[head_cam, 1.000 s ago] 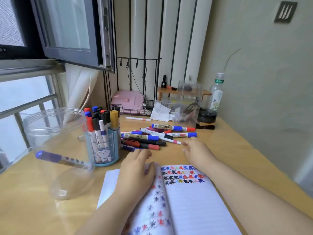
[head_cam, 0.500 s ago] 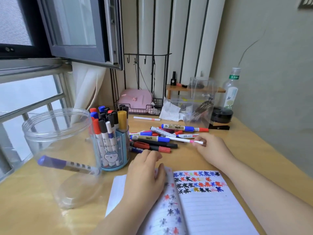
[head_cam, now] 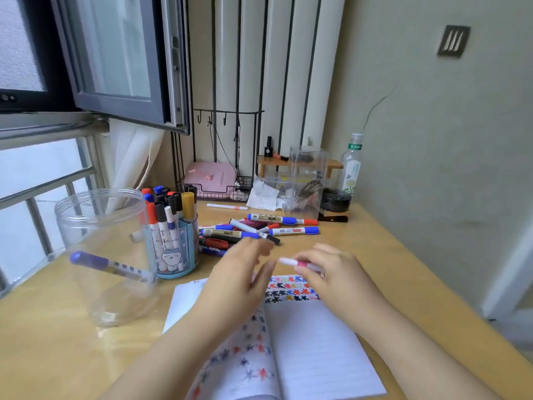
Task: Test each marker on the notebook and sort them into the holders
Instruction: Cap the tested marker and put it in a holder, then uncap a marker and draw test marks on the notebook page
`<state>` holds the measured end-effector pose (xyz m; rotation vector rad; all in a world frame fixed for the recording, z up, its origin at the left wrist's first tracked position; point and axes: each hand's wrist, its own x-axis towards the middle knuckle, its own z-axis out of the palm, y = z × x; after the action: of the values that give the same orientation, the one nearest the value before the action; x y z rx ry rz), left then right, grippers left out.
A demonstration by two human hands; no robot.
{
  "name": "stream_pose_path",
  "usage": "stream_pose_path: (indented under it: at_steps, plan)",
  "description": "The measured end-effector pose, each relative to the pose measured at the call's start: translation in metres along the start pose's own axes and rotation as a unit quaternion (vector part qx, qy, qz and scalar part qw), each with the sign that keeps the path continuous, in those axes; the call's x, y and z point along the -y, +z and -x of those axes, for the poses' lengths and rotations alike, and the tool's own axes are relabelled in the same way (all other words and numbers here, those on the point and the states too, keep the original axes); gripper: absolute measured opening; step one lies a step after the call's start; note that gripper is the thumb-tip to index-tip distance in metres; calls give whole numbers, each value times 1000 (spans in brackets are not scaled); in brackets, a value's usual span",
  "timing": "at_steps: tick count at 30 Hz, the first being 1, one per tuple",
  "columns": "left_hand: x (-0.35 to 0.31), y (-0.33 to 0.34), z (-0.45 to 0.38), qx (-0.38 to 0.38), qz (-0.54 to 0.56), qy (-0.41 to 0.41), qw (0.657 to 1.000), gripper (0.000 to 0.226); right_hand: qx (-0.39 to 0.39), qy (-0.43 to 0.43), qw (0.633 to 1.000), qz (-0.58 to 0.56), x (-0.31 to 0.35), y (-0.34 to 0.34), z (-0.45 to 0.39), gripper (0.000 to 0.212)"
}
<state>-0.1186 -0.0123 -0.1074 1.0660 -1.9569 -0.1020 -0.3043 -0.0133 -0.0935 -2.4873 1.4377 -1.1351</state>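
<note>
My right hand (head_cam: 331, 272) grips a thin white marker with a pink band (head_cam: 297, 263) above the top edge of the open notebook (head_cam: 311, 342). My left hand (head_cam: 242, 272) hovers just left of the marker's tip, fingers relaxed, blurred by motion. The notebook's pages carry rows of coloured test marks. A pile of loose markers (head_cam: 259, 229) lies behind my hands. A blue holder (head_cam: 173, 249) is packed with upright markers. Left of it, a clear plastic jar (head_cam: 103, 255) holds one purple-capped marker (head_cam: 109, 267).
A clear acrylic box (head_cam: 305, 183), a bottle (head_cam: 350, 166), a black round tin (head_cam: 336, 200), crumpled tissue (head_cam: 264, 194) and a wire tray with a pink case (head_cam: 210, 180) stand along the desk's back edge. A single white pen (head_cam: 227, 207) lies there too. An open window frame overhangs the left.
My right hand picked the pink-banded white marker off the pile and drew it back over the notebook. My left hand lifted off the page and moved toward the marker's tip.
</note>
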Motion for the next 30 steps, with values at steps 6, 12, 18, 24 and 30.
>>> stream_pose_path:
  at_steps: [6,12,18,24,30]
  plan:
    - [7,22,29,87,-71,49,993,39,44,-52,992,107,5,31,32,32]
    - [10,16,28,148,-37,63,986,36,52,-92,978,178,6,36,38,32]
    - [6,-6,29,118,-82,58,988,20,109,-7,994,-28,2,16,37,35]
    - [7,-8,29,80,-87,25,993,29,81,171,977,-97,-14,-14,35,36]
    - [12,5,35,160,-67,63,983,34,-69,273,893,-351,-16,-20,30,19]
